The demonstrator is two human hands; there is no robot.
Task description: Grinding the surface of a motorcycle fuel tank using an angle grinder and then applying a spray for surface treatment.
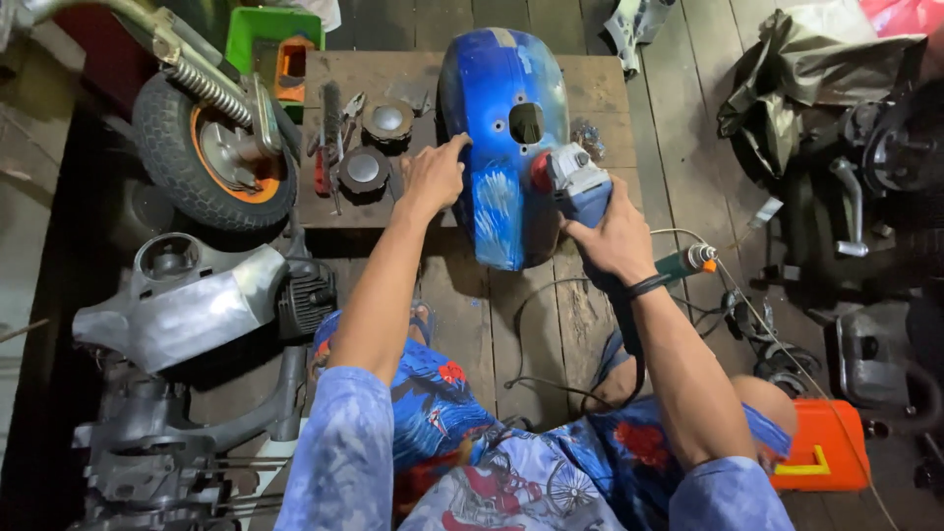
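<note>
A plank floor crowded with scooter parts surrounds a low wooden surface, where a blue fender lies rounded side up, its near end hanging past the edge. The left hand rests spread and released on the fender's left flank, bracing it. The right hand is clenched around a grinder, whose head touches the fender's right side beside a scuffed pale patch. The paint-stripping looks partly done; the next pass calls for steady bracing and light pressure. A wheel stands left.
</note>
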